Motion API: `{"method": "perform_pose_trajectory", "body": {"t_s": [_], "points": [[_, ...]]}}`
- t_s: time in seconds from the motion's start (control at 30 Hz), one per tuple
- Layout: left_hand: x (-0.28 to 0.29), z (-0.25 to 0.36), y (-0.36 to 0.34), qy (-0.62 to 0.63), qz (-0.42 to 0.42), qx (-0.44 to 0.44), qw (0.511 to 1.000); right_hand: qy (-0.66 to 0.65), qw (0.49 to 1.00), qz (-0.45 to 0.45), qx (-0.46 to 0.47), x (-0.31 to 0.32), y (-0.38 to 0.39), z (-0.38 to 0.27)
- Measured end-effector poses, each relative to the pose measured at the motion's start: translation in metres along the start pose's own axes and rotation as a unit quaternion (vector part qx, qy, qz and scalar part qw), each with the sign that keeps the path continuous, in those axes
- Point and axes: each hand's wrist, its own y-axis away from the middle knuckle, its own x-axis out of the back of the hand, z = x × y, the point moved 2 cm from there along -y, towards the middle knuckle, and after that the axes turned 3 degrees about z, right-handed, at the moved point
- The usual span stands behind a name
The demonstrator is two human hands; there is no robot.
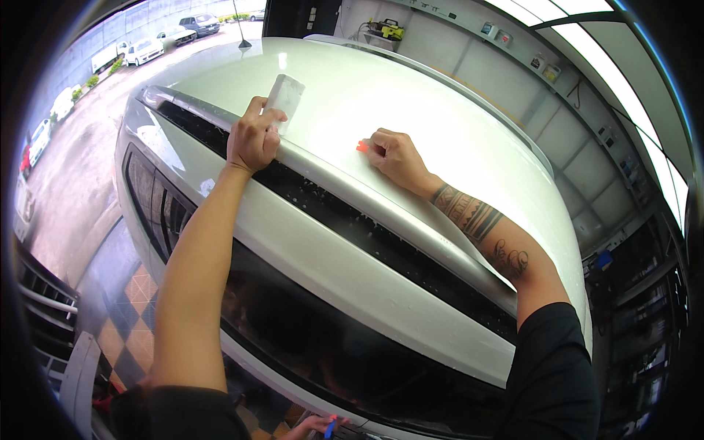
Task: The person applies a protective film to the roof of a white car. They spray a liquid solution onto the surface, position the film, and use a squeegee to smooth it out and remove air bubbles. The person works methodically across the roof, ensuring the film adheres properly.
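A white vehicle's roof [440,95] has a silver side rail [352,191] above a dark, droplet-speckled channel. My left hand [253,136] is closed on a flat, pale grey rectangular pad or cloth [284,95] at the rail. My right hand [392,154] is closed round a small orange tool [362,147] on the roof just beyond the rail; the rest of that tool is hidden by my fingers.
Another person's hand [315,427] with a blue object is low at the bottom edge. Parked cars [144,53] stand outside at upper left. A wall shelf [546,67] with containers and a yellow machine [383,29] line the bay. A metal frame [77,367] is at lower left.
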Motion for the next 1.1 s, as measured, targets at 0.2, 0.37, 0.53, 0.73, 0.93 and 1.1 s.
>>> {"method": "perform_pose_trajectory", "body": {"t_s": [0.2,0.37,0.53,0.73,0.93,1.1], "points": [[0.001,-0.003,0.000,-0.009,0.001,-0.003,1.000,0.025,0.999,-0.017,-0.028,0.002,-0.004,0.003],[-0.001,-0.001,0.001,-0.009,0.001,-0.003,1.000,-0.026,1.000,-0.009,-0.001,-0.003,0.001,0.000],[-0.003,-0.002,0.002,-0.010,0.009,-0.018,1.000,-0.031,0.998,-0.008,0.047,-0.007,0.006,-0.008],[0.001,-0.004,0.002,-0.013,0.007,-0.015,1.000,0.008,0.999,-0.041,-0.010,-0.005,-0.002,-0.008],[0.000,-0.001,0.000,-0.014,0.006,-0.013,1.000,-0.005,1.000,-0.009,-0.007,-0.002,-0.002,0.001],[-0.003,-0.005,0.000,-0.013,-0.004,0.002,1.000,-0.007,0.999,0.000,-0.049,0.002,-0.007,0.010]]}}
